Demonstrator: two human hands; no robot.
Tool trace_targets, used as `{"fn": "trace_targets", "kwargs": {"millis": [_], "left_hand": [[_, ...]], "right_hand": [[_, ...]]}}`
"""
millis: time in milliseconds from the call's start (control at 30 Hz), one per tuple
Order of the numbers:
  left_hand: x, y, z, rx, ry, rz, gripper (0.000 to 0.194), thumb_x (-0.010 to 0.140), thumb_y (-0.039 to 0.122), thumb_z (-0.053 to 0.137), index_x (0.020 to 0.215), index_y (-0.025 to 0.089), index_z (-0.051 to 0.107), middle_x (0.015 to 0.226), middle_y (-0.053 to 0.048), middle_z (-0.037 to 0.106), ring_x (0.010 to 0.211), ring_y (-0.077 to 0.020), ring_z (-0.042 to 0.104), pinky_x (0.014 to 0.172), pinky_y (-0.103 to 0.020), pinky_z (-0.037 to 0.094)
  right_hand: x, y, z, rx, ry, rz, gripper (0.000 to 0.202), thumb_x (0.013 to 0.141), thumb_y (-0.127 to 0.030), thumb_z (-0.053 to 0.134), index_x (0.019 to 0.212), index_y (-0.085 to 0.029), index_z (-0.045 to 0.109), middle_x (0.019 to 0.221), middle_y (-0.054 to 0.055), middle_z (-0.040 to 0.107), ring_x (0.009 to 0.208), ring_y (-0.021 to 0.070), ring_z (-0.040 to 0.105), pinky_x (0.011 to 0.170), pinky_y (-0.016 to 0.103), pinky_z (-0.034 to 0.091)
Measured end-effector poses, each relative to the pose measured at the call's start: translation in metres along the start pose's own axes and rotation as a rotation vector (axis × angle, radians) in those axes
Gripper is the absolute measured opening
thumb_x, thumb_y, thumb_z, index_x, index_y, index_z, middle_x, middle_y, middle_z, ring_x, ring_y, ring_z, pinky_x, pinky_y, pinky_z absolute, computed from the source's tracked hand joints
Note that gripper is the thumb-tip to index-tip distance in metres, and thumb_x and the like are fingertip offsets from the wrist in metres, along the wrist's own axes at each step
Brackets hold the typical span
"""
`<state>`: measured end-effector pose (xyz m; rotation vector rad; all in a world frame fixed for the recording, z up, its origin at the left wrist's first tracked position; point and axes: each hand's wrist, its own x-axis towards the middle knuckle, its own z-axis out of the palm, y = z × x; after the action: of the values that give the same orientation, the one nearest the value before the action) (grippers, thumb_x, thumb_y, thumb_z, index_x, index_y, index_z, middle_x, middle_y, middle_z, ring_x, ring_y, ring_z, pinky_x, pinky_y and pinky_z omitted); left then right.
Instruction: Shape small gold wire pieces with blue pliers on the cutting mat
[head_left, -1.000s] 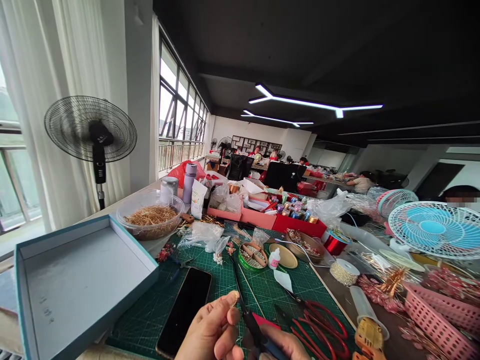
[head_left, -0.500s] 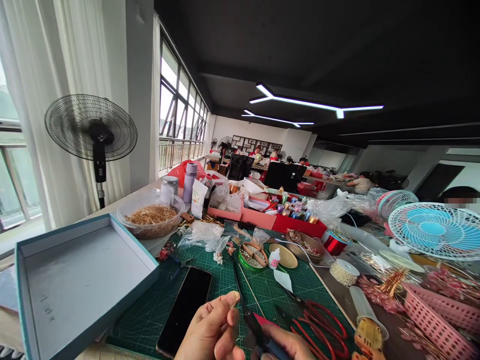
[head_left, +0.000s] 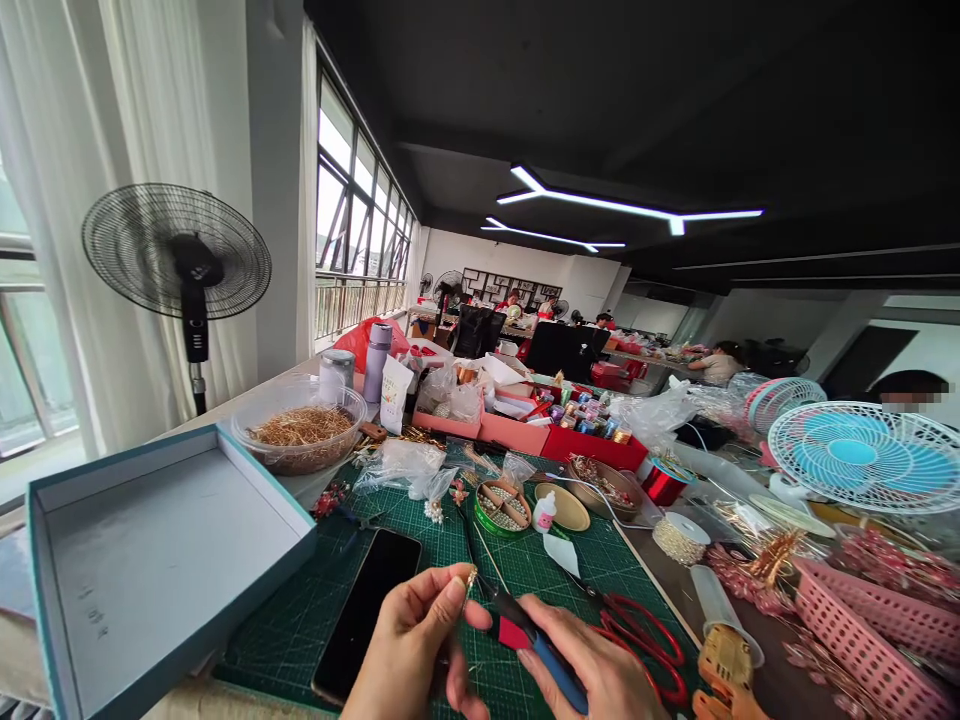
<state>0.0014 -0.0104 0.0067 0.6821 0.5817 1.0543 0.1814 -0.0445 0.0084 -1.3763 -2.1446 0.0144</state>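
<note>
Between the thumb and forefinger of my left hand [head_left: 420,625], a tiny gold beaded piece [head_left: 472,578] is pinched. My right hand [head_left: 596,655] is wrapped around pliers with blue and red handles [head_left: 555,670]. Their dark jaws point left, close beside the gold piece; whether they touch it I cannot tell. Both hands are over a green cutting mat [head_left: 277,640]. A black phone [head_left: 371,610] lies left of my left hand, and red-handled scissors [head_left: 649,635] rest just past my right hand.
Beyond the hands stand a divided round tray of beads [head_left: 504,508], a small white bottle [head_left: 545,512] and a shallow dish [head_left: 574,507]. A shallow blue-edged box [head_left: 172,570] flanks the left. To the right are a pearl-string spool [head_left: 681,540], pink basket [head_left: 862,640] and blue-white fan [head_left: 862,455].
My right hand and the pliers have risen into fuller view, the handles now showing more. My left fingers have turned slightly, still pinching the gold piece. The view has shifted a little.
</note>
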Motion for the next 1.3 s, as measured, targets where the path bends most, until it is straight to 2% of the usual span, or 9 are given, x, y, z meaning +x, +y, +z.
{"fn": "trace_targets", "kwargs": {"millis": [167, 267, 533, 800, 933, 1000, 1067, 1133, 1300], "left_hand": [[-0.001, 0.012, -0.002, -0.13, -0.043, -0.228, 0.038, 0.082, 0.04, 0.049, 0.096, 0.006, 0.06, 0.088, -0.013, 0.07, 0.026, -0.0059, 0.047, 0.028, -0.024, 0.048], [0.001, 0.014, -0.006, -0.207, -0.123, -0.359, 0.051, 0.083, 0.049, 0.04, 0.1, 0.004, 0.059, 0.097, -0.018, 0.069, 0.03, -0.012, 0.055, 0.029, -0.028, 0.049], [0.003, 0.011, -0.014, -0.268, -0.261, -0.392, 0.054, 0.082, 0.05, 0.039, 0.106, 0.005, 0.057, 0.102, -0.021, 0.067, 0.037, -0.0179, 0.061, 0.032, -0.031, 0.05], [0.001, 0.01, -0.016, -0.088, -0.255, -0.326, 0.054, 0.082, 0.051, 0.036, 0.102, 0.006, 0.059, 0.11, -0.023, 0.062, 0.037, -0.0158, 0.061, 0.032, -0.028, 0.048], [-0.007, 0.014, -0.013, 0.365, -0.02, 0.003, 0.053, 0.077, 0.045, 0.055, 0.116, 0.01, 0.054, 0.111, -0.022, 0.061, 0.041, -0.0129, 0.061, 0.03, -0.019, 0.042], [-0.011, 0.018, -0.009, 0.497, 0.023, 0.164, 0.056, 0.075, 0.041, 0.06, 0.122, 0.012, 0.051, 0.101, -0.018, 0.066, 0.043, -0.0119, 0.06, 0.032, -0.018, 0.041], [-0.011, 0.02, -0.005, 0.477, -0.038, 0.174, 0.054, 0.076, 0.04, 0.059, 0.121, 0.011, 0.05, 0.073, -0.011, 0.07, 0.039, -0.0114, 0.057, 0.034, -0.018, 0.042], [-0.009, 0.021, -0.001, 0.382, -0.085, 0.111, 0.051, 0.078, 0.042, 0.056, 0.115, 0.008, 0.052, 0.045, -0.002, 0.061, 0.033, -0.0106, 0.052, 0.033, -0.017, 0.04], [-0.005, 0.019, 0.004, 0.206, -0.05, 0.089, 0.038, 0.067, 0.042, 0.069, 0.082, 0.007, 0.064, 0.069, -0.006, 0.067, 0.035, -0.0083, 0.055, 0.034, -0.018, 0.044]], "right_hand": [[0.013, -0.007, -0.016, -0.304, 0.116, -0.185, 0.036, 0.092, -0.031, 0.035, 0.104, -0.011, 0.062, 0.087, 0.013, 0.072, 0.073, 0.0218, 0.069, 0.058, 0.026, 0.057], [0.017, -0.006, -0.021, -0.347, 0.118, -0.227, 0.034, 0.092, -0.027, 0.035, 0.106, -0.01, 0.061, 0.087, 0.013, 0.071, 0.074, 0.0214, 0.069, 0.06, 0.027, 0.057], [0.021, -0.007, -0.031, -0.325, 0.142, -0.236, 0.029, 0.089, -0.021, 0.04, 0.11, -0.015, 0.058, 0.087, 0.009, 0.07, 0.076, 0.0191, 0.068, 0.062, 0.026, 0.056], [0.026, -0.006, -0.034, -0.379, 0.137, -0.33, 0.03, 0.088, -0.018, 0.041, 0.115, -0.014, 0.055, 0.092, 0.009, 0.07, 0.082, 0.0192, 0.066, 0.068, 0.027, 0.055], [0.025, -0.003, -0.035, -0.415, 0.13, -0.402, 0.033, 0.085, -0.014, 0.044, 0.117, -0.015, 0.053, 0.096, 0.008, 0.07, 0.084, 0.0194, 0.065, 0.072, 0.027, 0.054], [0.024, 0.0, -0.034, -0.435, 0.11, -0.423, 0.034, 0.084, -0.013, 0.044, 0.117, -0.014, 0.054, 0.096, 0.008, 0.07, 0.083, 0.0196, 0.065, 0.072, 0.027, 0.053], [0.023, 0.004, -0.032, -0.469, 0.087, -0.442, 0.036, 0.083, -0.013, 0.045, 0.118, -0.014, 0.054, 0.096, 0.007, 0.07, 0.083, 0.0202, 0.065, 0.075, 0.028, 0.052], [0.02, 0.01, -0.027, -0.506, 0.099, -0.47, 0.038, 0.082, -0.013, 0.045, 0.119, -0.014, 0.053, 0.097, 0.007, 0.069, 0.081, 0.0208, 0.064, 0.076, 0.029, 0.05], [0.014, 0.019, -0.022, -0.615, 0.136, -0.526, 0.045, 0.079, -0.009, 0.039, 0.122, -0.014, 0.052, 0.098, 0.006, 0.07, 0.08, 0.0223, 0.065, 0.074, 0.034, 0.048]]}}
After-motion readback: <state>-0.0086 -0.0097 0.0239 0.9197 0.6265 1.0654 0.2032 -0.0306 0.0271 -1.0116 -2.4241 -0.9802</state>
